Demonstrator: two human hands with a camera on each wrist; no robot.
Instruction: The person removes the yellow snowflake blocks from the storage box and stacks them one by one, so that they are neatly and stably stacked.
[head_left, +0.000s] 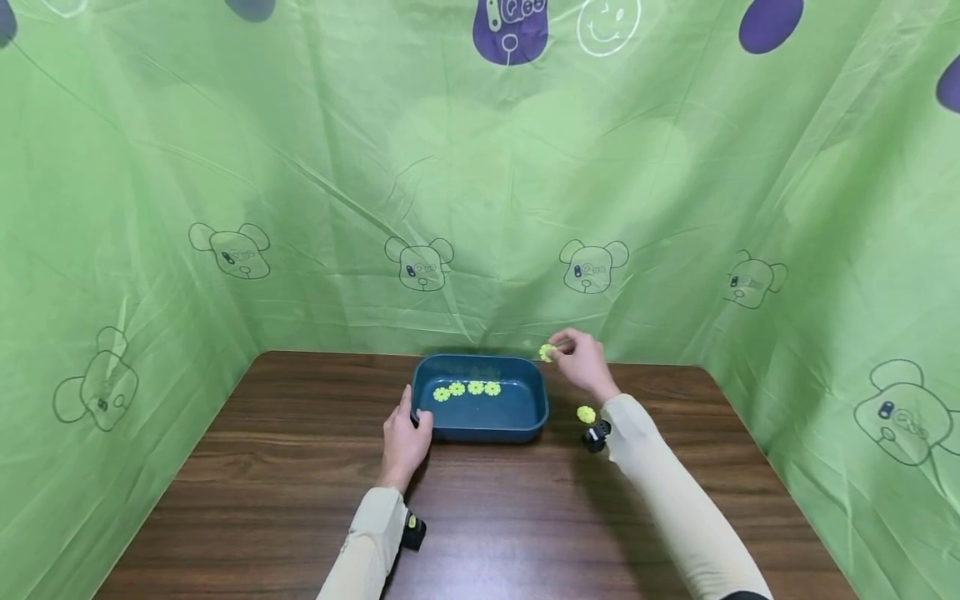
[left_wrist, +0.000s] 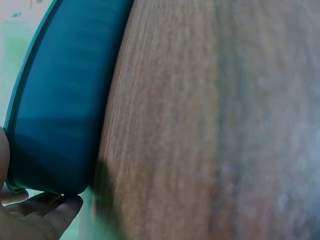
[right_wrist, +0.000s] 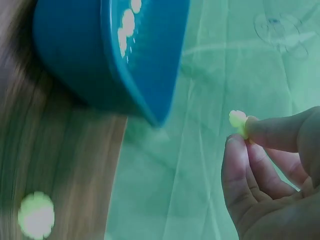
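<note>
A dark blue rectangular basin [head_left: 480, 417] stands on the table toward its back. Inside it, several small yellow-green flower-shaped pieces [head_left: 476, 388] lie in a row near the far side. My left hand [head_left: 405, 437] grips the basin's left end; the left wrist view catches its fingers [left_wrist: 62, 212] against the outside wall. Raised just past the basin's back right corner, my right hand [head_left: 583, 362] pinches another flower-shaped piece [right_wrist: 238, 120] between thumb and fingertips. One more such piece [head_left: 586, 414] lies on the table below the right wrist.
The brown wood-grain table [head_left: 495, 517] ends at a green cloth wall [head_left: 480, 308] with printed bear faces, and the cloth also rises along both sides. Each wrist carries a small black camera [head_left: 596, 436].
</note>
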